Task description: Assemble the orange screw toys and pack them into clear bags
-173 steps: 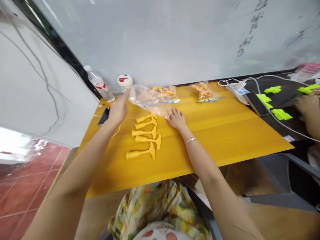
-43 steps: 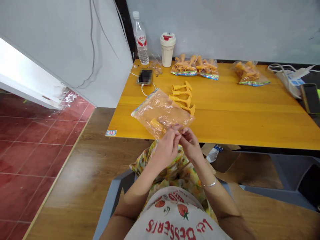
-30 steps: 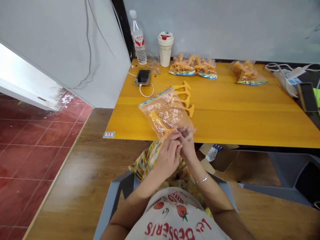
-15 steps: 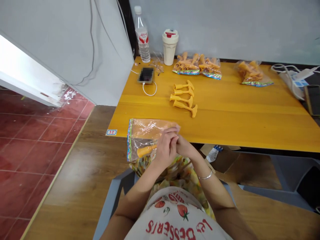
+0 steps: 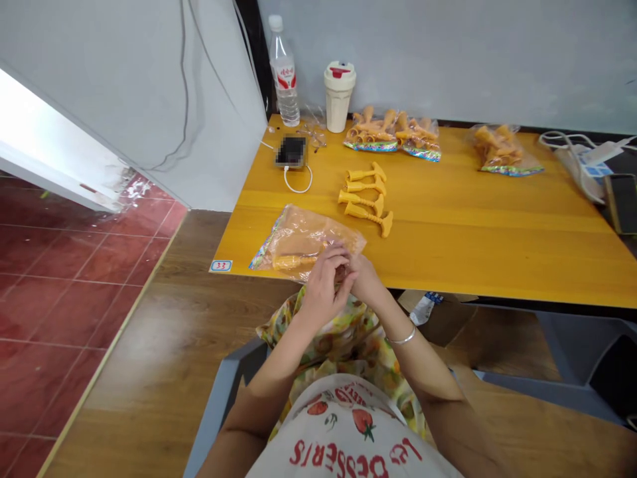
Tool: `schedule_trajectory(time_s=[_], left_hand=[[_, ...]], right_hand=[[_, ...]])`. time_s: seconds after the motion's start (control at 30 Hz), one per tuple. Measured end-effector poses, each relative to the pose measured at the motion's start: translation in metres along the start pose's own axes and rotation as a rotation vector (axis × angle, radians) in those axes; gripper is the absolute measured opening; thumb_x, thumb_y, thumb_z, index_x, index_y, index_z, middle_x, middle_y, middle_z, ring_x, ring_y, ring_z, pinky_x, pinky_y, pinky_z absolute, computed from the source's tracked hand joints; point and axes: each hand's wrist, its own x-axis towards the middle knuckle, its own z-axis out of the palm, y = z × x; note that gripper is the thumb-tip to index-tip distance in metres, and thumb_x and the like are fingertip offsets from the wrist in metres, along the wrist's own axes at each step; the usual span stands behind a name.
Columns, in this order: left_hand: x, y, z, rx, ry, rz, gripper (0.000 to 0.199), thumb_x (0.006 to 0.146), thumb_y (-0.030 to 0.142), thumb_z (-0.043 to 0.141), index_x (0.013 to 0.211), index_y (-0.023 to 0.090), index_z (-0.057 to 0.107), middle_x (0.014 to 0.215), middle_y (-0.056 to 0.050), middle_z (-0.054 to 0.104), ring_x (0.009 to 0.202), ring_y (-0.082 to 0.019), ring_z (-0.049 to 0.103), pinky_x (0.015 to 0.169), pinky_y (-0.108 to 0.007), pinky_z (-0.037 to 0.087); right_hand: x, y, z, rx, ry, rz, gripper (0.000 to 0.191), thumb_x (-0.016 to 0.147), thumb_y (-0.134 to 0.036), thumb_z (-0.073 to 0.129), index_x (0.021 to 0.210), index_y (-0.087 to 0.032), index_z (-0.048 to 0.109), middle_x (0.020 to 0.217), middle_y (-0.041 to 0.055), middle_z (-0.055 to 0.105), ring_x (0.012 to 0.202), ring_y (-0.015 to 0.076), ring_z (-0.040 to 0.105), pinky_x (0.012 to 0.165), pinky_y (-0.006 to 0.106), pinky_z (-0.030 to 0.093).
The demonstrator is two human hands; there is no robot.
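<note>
Checked at lower centre of frame: clear plastic bag (image 5: 318, 229) lying slantwise at the near edge of the tabletop (image 5: 472, 229), coloured strip (image 5: 266, 247) toward the left, with one yellow plastic hammer (image 5: 291, 262) visible through the film, handle end pointing left, head end hidden at the hands. Left hand (image 5: 323, 285) and right hand (image 5: 365, 282) close together at the right end of the bag, fingers curled in tight, by appearance on the film; exact pinch points hidden, so cannot tell a hold on the hammer from a hold on the bag alone. Noted at centre, above and right of the bag: four loose yellow hammers (image 5: 361, 200) in a near-parallel row, heads to the right. Also noted: white charging cable (image 5: 310, 180) looped above the bag. Risks, by judgement: dropping of bag and hammer to the floor (image 5: 149, 358), from a loosened pinch so near the edge; escape of the hammer past the strip, from a leftward tilt if unsealed; splitting of the film, from pulling against the hammer head; snagging of the cable or scattering of the row, from a wide sweep.
</note>
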Motion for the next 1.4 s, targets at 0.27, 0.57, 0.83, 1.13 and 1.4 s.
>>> schedule_trajectory(time_s=[0.27, 0.57, 0.83, 1.13, 1.4], left_hand=[[-0.038, -0.017, -0.003, 0.261, -0.033, -0.101, 0.053, 0.099, 0.034, 0.050, 0.148, 0.020, 0.039, 0.150, -0.018, 0.048, 0.153, -0.030, 0.026, 0.123, -0.059, 0.017], [-0.023, -0.023, 0.000, 0.421, -0.024, -0.200, 0.043, 0.100, 0.033, 0.043, 0.138, 0.016, 0.054, 0.142, -0.016, 0.056, 0.144, -0.032, 0.040, 0.123, -0.056, 0.017], [-0.024, -0.031, -0.010, 0.567, -0.074, -0.145, 0.035, 0.093, 0.024, 0.051, 0.125, 0.020, 0.066, 0.123, -0.012, 0.067, 0.131, -0.031, 0.052, 0.122, -0.056, 0.021], [-0.023, -0.031, -0.006, 0.511, -0.106, -0.213, 0.051, 0.095, 0.015, 0.042, 0.144, 0.020, 0.051, 0.149, -0.011, 0.054, 0.153, -0.034, 0.025, 0.123, -0.065, 0.013], [-0.012, -0.021, -0.003, 0.353, -0.038, -0.205, 0.048, 0.102, 0.026, 0.037, 0.149, 0.025, 0.046, 0.154, -0.009, 0.049, 0.152, -0.029, 0.029, 0.124, -0.061, 0.016]], right_hand=[[0.013, -0.017, -0.004, -0.362, -0.034, 0.032, 0.023, 0.095, -0.024, 0.050, 0.108, -0.022, 0.069, 0.102, 0.0114, 0.075, 0.085, 0.0257, 0.069, 0.080, 0.038, 0.051], [0.009, -0.040, -0.040, -0.255, -0.317, 0.045, 0.030, 0.099, -0.025, 0.048, 0.078, -0.020, 0.069, 0.065, -0.0010, 0.070, 0.062, 0.0138, 0.063, 0.066, 0.026, 0.044], [0.019, 0.004, -0.104, -0.819, 0.190, 0.120, 0.045, 0.094, -0.027, 0.058, 0.139, -0.019, 0.056, 0.133, 0.0131, 0.065, 0.112, 0.0314, 0.062, 0.095, 0.046, 0.049], [-0.011, 0.017, -0.115, -0.631, -0.009, -0.052, 0.028, 0.093, -0.032, 0.061, 0.119, -0.024, 0.068, 0.126, 0.0107, 0.062, 0.100, 0.0242, 0.067, 0.092, 0.043, 0.055], [-0.084, -0.016, -0.107, -0.500, -0.056, -0.080, 0.020, 0.097, -0.039, 0.059, 0.110, -0.025, 0.064, 0.127, 0.0109, 0.059, 0.116, 0.0250, 0.064, 0.094, 0.039, 0.055]])
